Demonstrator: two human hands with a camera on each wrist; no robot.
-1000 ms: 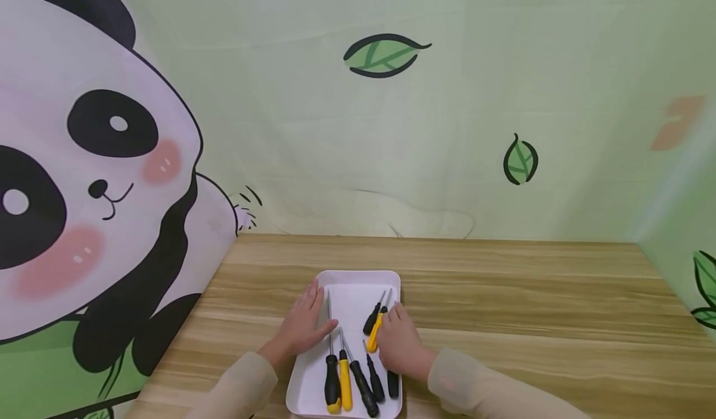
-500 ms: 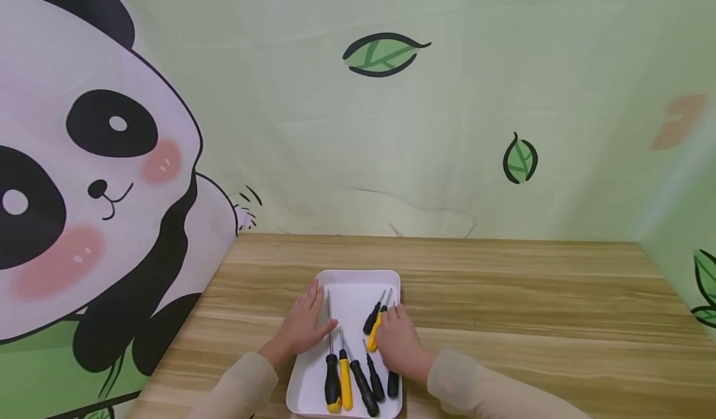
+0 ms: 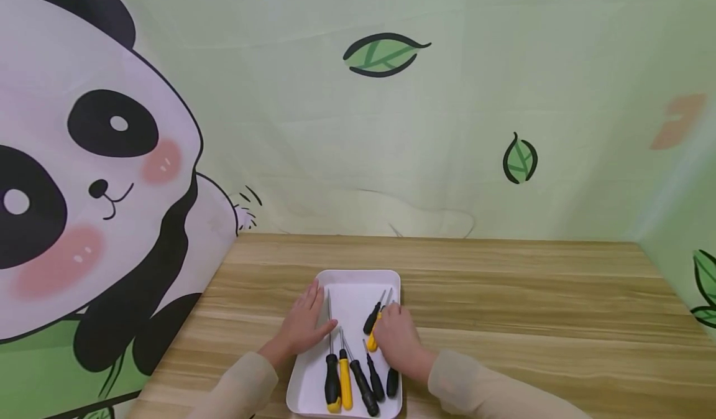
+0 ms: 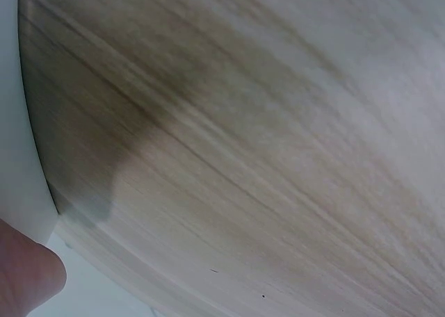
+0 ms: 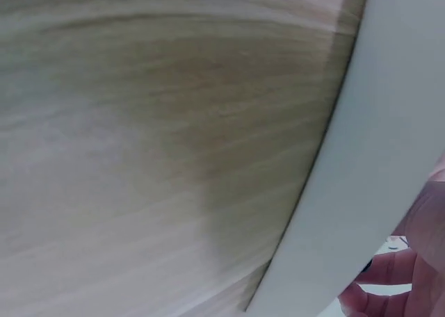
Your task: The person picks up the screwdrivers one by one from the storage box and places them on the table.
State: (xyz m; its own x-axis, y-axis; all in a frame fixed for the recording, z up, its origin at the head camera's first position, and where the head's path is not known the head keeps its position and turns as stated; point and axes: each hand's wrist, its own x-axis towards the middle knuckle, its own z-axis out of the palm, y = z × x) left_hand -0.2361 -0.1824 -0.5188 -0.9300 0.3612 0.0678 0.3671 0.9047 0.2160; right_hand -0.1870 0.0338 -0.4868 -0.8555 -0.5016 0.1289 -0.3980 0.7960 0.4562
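Note:
In the head view a white tray (image 3: 358, 275) holds several screwdrivers with black or yellow handles. My left hand (image 3: 302, 324) rests with straight fingers along the tray's left rim, the thumb reaching inward over a long screwdriver's shaft. My right hand (image 3: 398, 339) is inside the tray's right side, its fingers curled down over a black-handled screwdriver (image 3: 393, 383), whose middle it hides. Just beyond that hand lie a yellow screwdriver (image 3: 372, 343), partly covered, and a small black one (image 3: 371, 318). The right wrist view has curled fingers (image 5: 389, 279) behind the tray wall (image 5: 361, 136).
Nearer the front of the tray lie a black-and-yellow screwdriver (image 3: 332, 378), a yellow-handled one (image 3: 345, 382), a black one (image 3: 363, 389) and a smaller black one (image 3: 375, 378). The wooden table (image 3: 520, 294) meets a printed cloth wall (image 3: 447, 127) at the back.
My right hand has shifted slightly left over the tray, covering more of the yellow screwdriver. The black handle under it has moved a little away from the front. My left hand has stayed put.

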